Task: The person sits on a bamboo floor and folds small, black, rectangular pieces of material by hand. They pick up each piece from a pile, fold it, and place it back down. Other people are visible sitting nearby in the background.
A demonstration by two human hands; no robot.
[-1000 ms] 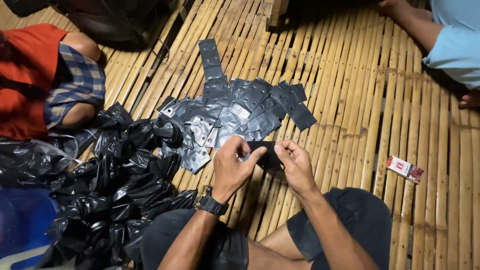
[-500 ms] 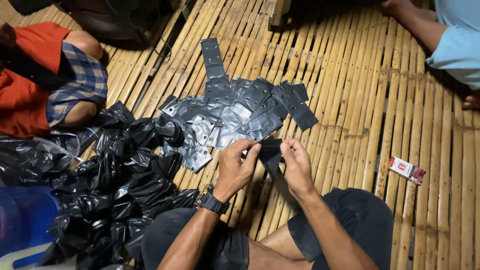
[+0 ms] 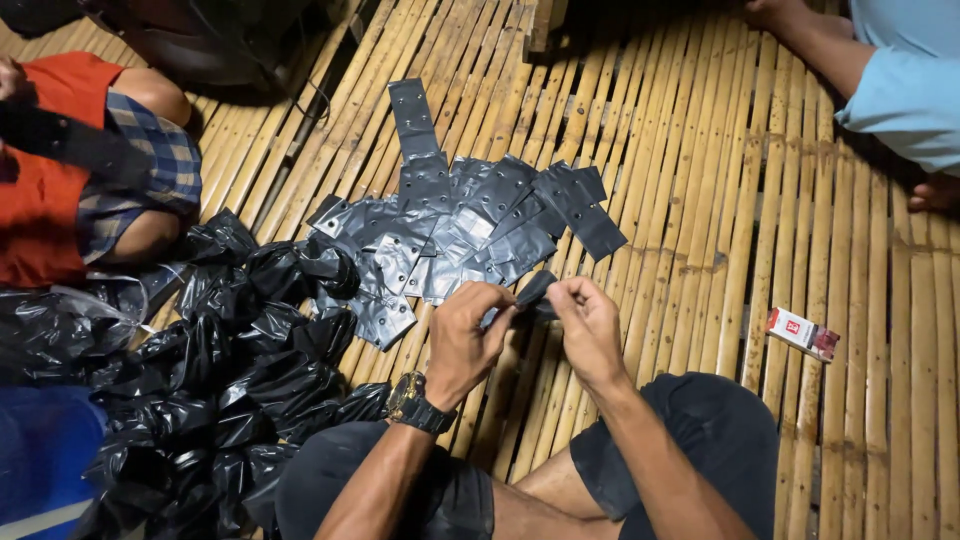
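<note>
Black plastic bag (image 3: 533,292), small and flat, sits at frame centre, pinched between both hands. Left hand (image 3: 466,335) grips its lower-left end, right hand (image 3: 585,325) its right side; both grips are clamped. Long axis tilts up-right, toward the pile of flat bags (image 3: 470,225) above.
</note>
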